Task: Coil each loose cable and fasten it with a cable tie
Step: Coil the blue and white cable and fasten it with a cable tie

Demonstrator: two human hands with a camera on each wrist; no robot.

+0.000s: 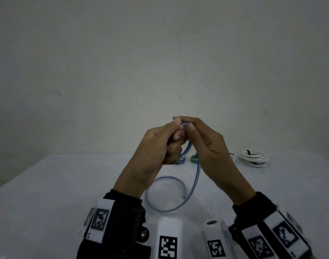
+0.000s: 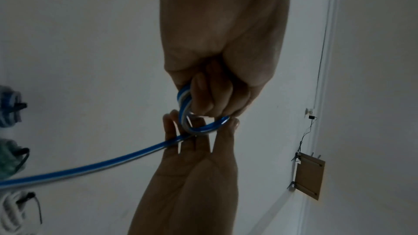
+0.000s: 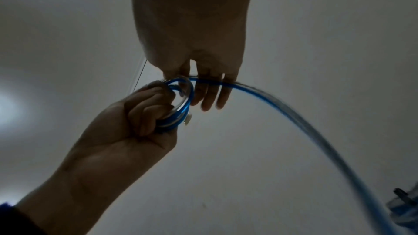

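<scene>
Wrist views show left hand (image 3: 126, 122) clutching blue cable (image 3: 181, 106) coils

Head cam down; 2 wrist cams close, perhaps upward.

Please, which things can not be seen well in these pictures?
- Right hand grip on the blue cable: head view, fingers hide it.
- Green coil: head view, the hands cover most.
- Cable's far part: right wrist view, blurred.
- White coil: left wrist view, cut by the edge.
</scene>
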